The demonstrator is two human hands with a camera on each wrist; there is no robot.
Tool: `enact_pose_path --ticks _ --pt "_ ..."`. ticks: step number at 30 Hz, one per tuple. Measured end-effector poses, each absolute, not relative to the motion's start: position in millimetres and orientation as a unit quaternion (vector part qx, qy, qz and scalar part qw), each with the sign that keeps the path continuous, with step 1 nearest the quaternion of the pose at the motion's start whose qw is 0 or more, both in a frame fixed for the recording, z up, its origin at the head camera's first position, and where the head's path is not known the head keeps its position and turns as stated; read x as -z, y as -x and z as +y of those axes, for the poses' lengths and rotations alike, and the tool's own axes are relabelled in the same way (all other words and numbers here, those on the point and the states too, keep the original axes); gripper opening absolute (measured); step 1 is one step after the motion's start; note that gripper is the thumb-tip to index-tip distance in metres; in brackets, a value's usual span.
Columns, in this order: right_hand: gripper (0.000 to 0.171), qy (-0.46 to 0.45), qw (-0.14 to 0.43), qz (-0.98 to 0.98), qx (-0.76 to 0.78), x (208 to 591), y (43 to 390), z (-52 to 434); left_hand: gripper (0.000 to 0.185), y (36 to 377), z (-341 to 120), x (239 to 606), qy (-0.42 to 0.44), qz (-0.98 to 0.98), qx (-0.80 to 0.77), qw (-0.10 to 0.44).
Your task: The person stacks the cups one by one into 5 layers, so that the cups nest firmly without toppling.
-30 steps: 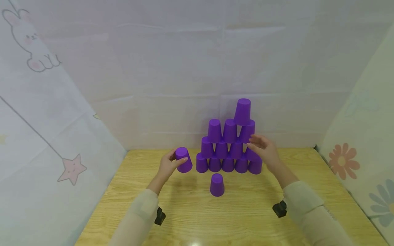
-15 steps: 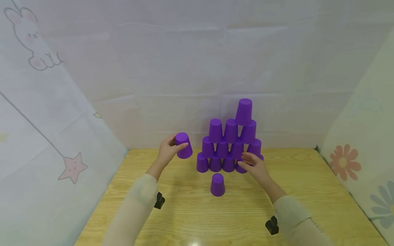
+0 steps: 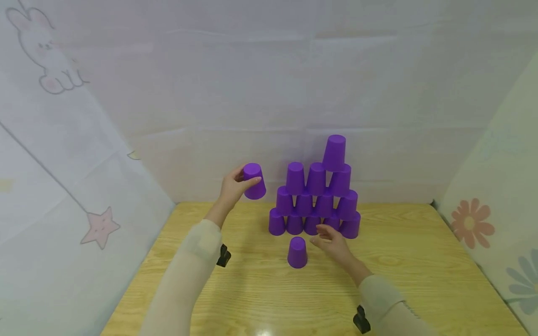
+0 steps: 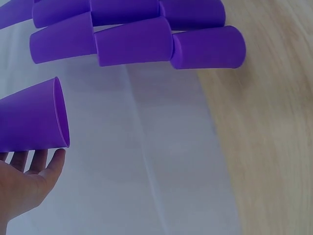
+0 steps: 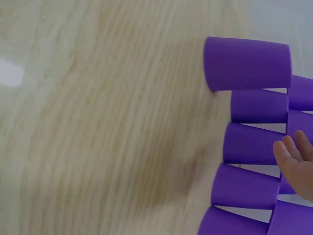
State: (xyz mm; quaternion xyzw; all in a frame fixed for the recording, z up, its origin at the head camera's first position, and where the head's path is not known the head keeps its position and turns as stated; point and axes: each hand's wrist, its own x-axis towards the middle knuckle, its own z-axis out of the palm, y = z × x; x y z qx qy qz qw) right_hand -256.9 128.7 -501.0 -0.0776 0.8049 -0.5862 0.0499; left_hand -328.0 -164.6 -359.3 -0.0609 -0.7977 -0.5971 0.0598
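- Head view, nearest first: a lone purple cup [image 3: 297, 252] stands upside down on the wooden table [image 3: 420, 280], apart from the pile and just in front of it, where either hand could take it.
- Just beside it, the right hand [image 3: 332, 242] hovers low over the table with fingers loosely spread and holding nothing; its fingertips point toward the lone cup. In the right wrist view the fingers [image 5: 293, 164] show relaxed in front of the bottom row.
- Behind that, the cup pyramid [image 3: 317, 196] stands near the back edge of the table: five cups along the bottom, four above, three above those, and one on the right at the top. Each cup straddles two below, mouth down, so the rows bear one another.
- Farthest, the left hand [image 3: 233, 189] grips a held cup [image 3: 254, 181] round its wall, mouth down, in the air left of the pyramid at about third-row height.
- Against half a second ago, the left hand has lifted its cup higher, and the right hand has drawn back from the pyramid's right side toward the lone cup.
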Motion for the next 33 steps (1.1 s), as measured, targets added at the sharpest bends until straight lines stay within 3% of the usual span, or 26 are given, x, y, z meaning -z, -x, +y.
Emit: enact_pose_path --ticks 12,23,33 --pt "0.068 0.096 0.109 0.790 0.596 521.0 251.8 102.7 0.062 344.0 -144.1 326.2 0.070 -0.794 0.599 0.075" --pt "0.066 0.122 0.096 0.782 0.603 525.2 249.9 91.8 0.052 351.1 -123.4 314.7 0.096 -0.778 0.614 0.094" --pt "0.057 0.079 0.057 0.784 0.613 532.4 249.0 83.5 0.052 360.2 -109.2 303.8 0.089 -0.768 0.627 0.095"
